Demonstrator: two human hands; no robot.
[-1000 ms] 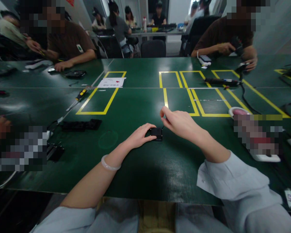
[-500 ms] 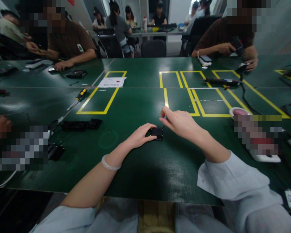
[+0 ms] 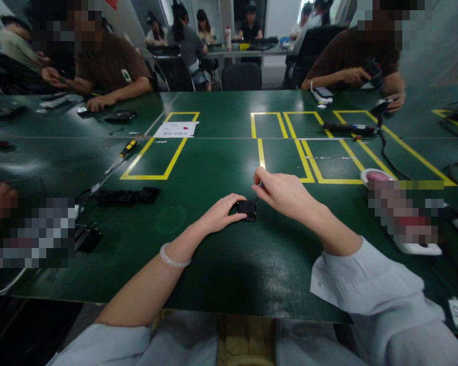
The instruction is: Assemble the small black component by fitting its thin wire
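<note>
A small black rectangular part (image 3: 247, 208) lies on the green table (image 3: 213, 274) in front of me. My left hand (image 3: 225, 212) grips its left side, with the thumb along the near edge and the fingers along the far edge. Just to the right, my right hand (image 3: 278, 189) is raised a little, its thumb and bent fingers pinched together. A thin dark tool (image 3: 257, 199) runs down from this pinch to the part's right edge. Its handle is hidden in the fingers, so its exact kind does not show.
Yellow tape rectangles (image 3: 143, 177) mark the table. At left lie a black strip-shaped piece (image 3: 127, 195) and a yellow-and-black tool (image 3: 129, 148). A white tray (image 3: 423, 249) stands at right; a dark electric screwdriver (image 3: 351, 128) lies farther back. Co-workers sit opposite and at the left edge.
Both my hands and the black part keep almost the same place. Only slight movement shows in my right fingertips. A co-worker's hand at far left has shifted slightly.
</note>
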